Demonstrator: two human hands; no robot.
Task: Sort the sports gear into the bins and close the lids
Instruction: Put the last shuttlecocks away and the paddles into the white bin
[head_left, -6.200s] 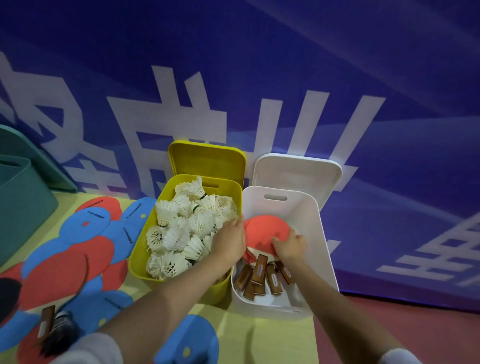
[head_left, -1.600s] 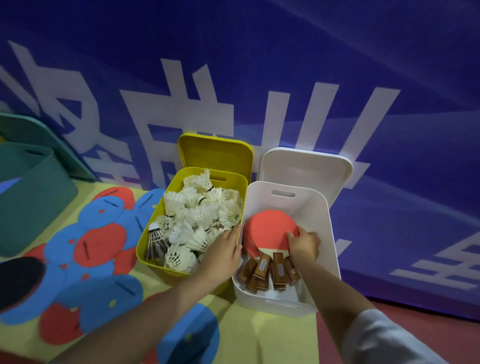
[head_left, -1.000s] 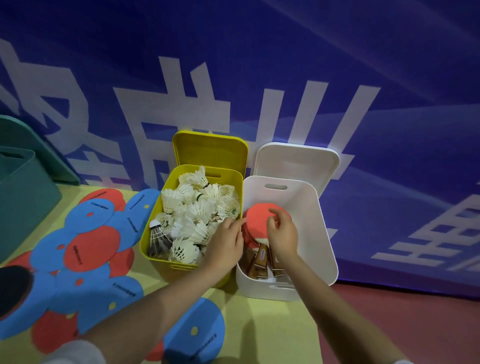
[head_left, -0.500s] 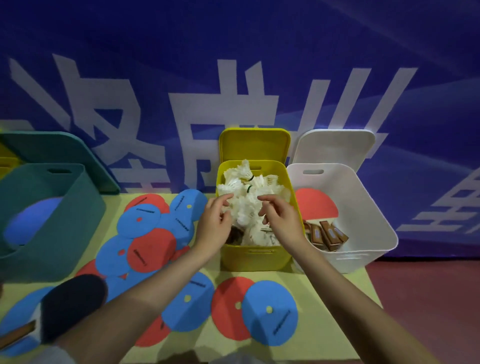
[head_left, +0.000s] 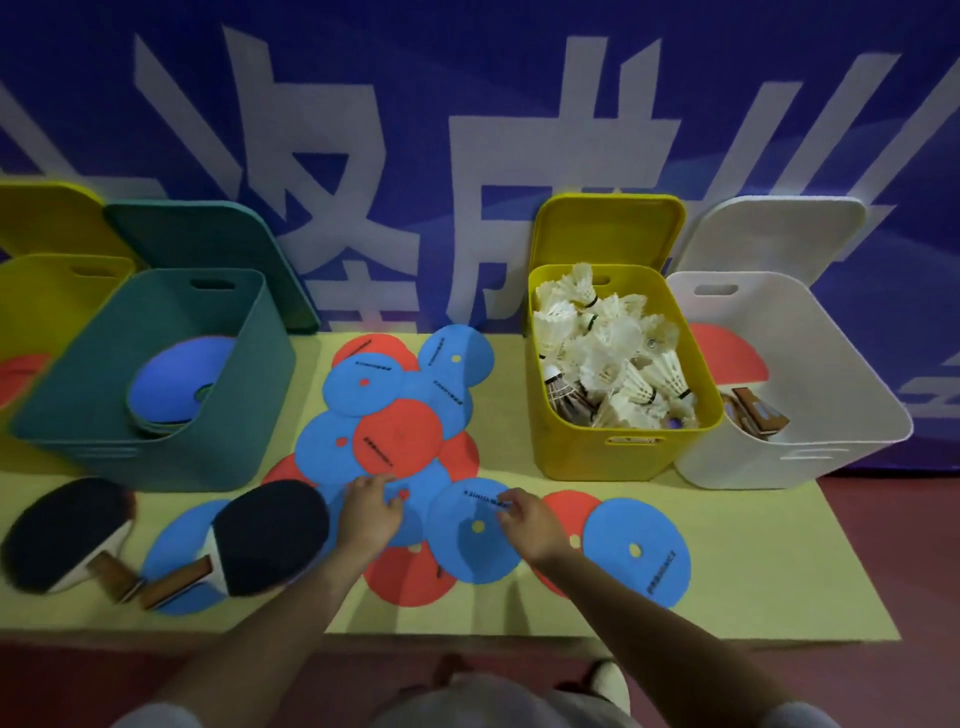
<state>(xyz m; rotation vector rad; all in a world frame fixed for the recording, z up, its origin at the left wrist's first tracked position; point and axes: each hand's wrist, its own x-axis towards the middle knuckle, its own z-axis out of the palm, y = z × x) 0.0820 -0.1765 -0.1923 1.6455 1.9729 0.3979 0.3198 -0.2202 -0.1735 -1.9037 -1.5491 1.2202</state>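
Both hands reach into the pile of flat discs on the yellow mat (head_left: 753, 582), the left hand (head_left: 370, 512) and right hand (head_left: 524, 519) with fingers curled onto blue discs (head_left: 470, 540), seemingly gathering them for the open green bin (head_left: 171, 441).

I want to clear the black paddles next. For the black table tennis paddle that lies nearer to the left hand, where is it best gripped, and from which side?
Grip the brown wooden handle of the black table tennis paddle, coming from the near left. The handle points that way and lies on a flat blue disc, so fingers can probably curl round it. The head lies flat, giving less to hold. The left hand is closest.
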